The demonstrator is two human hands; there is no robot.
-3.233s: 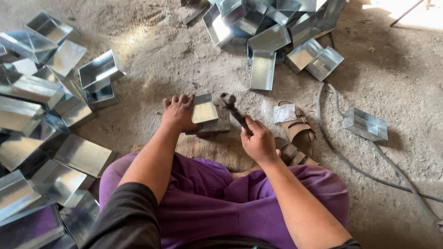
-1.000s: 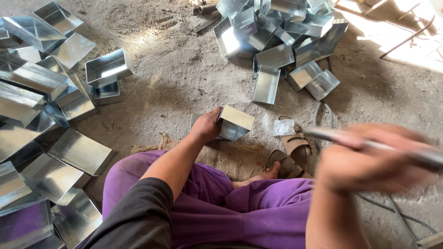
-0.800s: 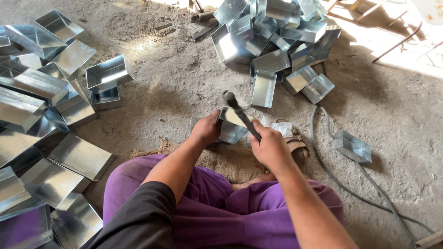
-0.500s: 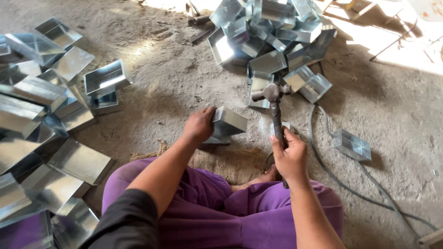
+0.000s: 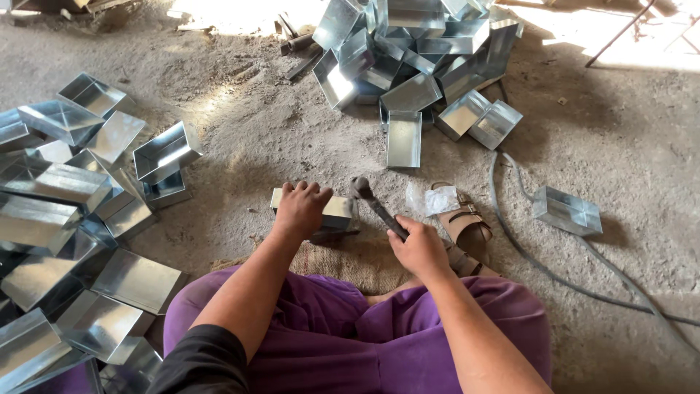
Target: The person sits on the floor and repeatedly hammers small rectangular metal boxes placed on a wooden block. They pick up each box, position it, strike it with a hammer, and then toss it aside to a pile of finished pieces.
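We see the left hand (image 5: 300, 210) pressed down over a small sheet-metal box (image 5: 321, 211) on the floor (image 5: 627, 153), its grip closed on the box, whose long axis runs left to right. Just right of the box, the right hand (image 5: 419, 248) grips a hammer (image 5: 375, 206) by its handle, the head touching the box's right end, the handle slanting back toward us.

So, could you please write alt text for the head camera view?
A seated person's left hand presses a small metal box to the dirt floor while the right hand holds a hammer at it. Shiny metal boxes lie heaped around.
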